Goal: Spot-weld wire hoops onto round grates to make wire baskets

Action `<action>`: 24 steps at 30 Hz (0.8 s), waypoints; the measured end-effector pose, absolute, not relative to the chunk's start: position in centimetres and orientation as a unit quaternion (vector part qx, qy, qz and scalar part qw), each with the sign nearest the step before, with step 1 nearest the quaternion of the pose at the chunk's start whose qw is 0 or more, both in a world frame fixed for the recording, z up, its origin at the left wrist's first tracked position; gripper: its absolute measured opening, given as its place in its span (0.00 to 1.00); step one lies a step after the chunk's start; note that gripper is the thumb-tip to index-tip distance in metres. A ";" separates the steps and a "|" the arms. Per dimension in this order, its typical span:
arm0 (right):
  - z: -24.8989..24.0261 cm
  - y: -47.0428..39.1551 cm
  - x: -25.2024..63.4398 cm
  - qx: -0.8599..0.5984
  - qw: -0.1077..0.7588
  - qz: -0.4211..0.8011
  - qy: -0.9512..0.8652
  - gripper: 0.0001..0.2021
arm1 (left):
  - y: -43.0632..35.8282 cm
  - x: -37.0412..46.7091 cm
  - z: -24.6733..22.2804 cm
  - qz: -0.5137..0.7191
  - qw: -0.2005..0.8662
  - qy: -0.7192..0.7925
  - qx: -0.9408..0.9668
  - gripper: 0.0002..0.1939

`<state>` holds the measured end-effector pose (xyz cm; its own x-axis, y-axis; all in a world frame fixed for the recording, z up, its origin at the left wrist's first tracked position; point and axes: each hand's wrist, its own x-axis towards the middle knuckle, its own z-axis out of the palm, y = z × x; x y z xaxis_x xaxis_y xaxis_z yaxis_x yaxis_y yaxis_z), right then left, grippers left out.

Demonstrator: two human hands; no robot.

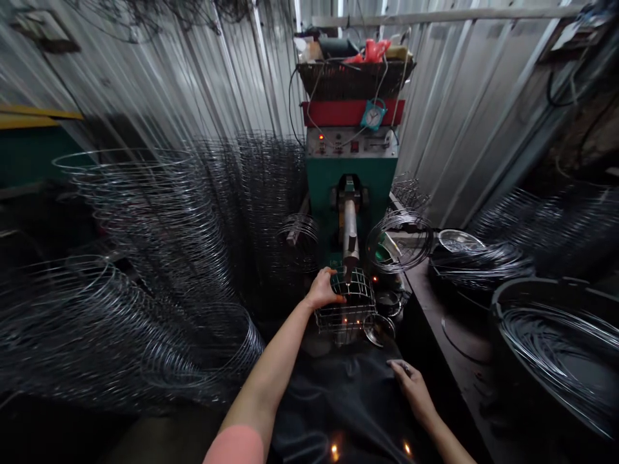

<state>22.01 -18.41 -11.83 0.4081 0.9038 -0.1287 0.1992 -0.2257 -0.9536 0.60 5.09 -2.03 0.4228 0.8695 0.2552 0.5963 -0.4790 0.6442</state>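
Above the glossy black sheet (pixel 333 393), the right hand (pixel 410 385) curls its fingers, any grip impossible to tell, while farther off the left hand (pixel 323 290) grips a wire-grid basket (pixel 360 283) at the spot welder's electrode arm (pixel 351 225), apparently a positioning step calling for steadiness.

Shiny metal wire cage (pixel 358 283) — smooth, glossy sheet (pixel 351 393) — ridged metal wall (pixel 445 109)

It was a metalworking workshop: a green machine (pixel 355 167) stood beyond the left hand (pixel 323 290), stacked wire rings (pixel 159 212) left of that hand.
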 end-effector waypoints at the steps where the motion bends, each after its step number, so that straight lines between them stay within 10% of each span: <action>1: -11.9 -18.9 21.9 -0.686 0.470 0.381 -0.404 0.23 | 4.4 0.4 -2.1 0.290 0.239 0.448 0.811 0.42; 15: -13.0 -20.0 22.3 -0.679 0.458 0.397 -0.416 0.23 | 0.9 -0.2 -1.5 0.274 0.250 0.432 0.822 0.45; 24: -3.4 -7.9 24.1 -0.565 0.455 0.191 -0.661 0.15 | 2.7 -2.3 -0.5 0.201 0.323 0.427 0.820 0.53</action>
<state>24.06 -7.94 -3.37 0.0523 0.9210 0.3860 0.5742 0.2885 -0.7662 -2.30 2.65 -0.46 0.5541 0.8306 0.0548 0.5707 -0.4270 0.7014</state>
